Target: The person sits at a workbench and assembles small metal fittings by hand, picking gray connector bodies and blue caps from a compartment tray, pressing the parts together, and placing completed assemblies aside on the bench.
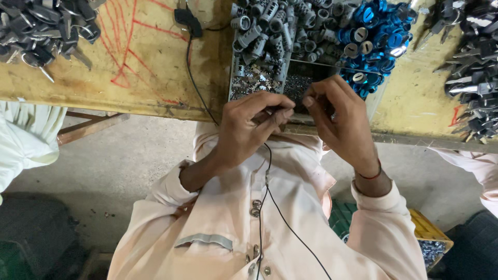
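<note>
At bench edge, left hand fingers pinching small part, mostly hidden, right hand fingers curled, grip unclear, tray behind.

Dull grey metal cylinders, glossy blue caps, scuffed wooden bench.

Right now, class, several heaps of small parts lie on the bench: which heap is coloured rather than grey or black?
The heap of blue round caps, just beyond the right hand. The lock cylinders beside it are grey, and the key piles at the edges are black and silver.

Soft even daylight, sharp centre, wide-angle bending at edges.
</note>
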A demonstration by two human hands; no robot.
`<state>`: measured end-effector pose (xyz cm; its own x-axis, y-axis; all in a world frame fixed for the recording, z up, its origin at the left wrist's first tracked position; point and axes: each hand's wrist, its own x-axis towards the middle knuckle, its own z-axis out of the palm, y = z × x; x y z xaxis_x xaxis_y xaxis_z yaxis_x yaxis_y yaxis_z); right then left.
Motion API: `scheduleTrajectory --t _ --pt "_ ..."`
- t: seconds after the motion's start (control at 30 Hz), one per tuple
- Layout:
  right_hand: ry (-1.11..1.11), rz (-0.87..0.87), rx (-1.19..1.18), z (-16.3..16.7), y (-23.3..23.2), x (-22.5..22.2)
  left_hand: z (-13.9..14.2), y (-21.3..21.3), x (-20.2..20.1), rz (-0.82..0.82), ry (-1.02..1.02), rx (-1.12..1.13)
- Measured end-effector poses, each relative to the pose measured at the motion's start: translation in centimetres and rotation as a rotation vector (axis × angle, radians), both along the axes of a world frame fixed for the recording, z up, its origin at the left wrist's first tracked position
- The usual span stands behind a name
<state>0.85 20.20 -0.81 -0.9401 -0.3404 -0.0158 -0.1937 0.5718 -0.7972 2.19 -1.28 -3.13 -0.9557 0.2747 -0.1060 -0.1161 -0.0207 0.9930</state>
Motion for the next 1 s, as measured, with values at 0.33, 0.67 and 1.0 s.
scheduleTrajectory --t 0.33,0.67,1.0 --pt "-0.251 -0.158 -0.592 -3.3 0.5 3.5 0.1 2.1 0.1 0.047 0.181 -0.003" --pt "-0.211 -0.188 -0.455 -2.4 0.5 3.3 -0.3 2.4 0.4 0.041 0.417 -0.181" --pt "-0.105 -0.261 -0.227 -0.5 -0.3 3.0 0.1 1.8 -0.2 -0.049 0.578 -0.222"
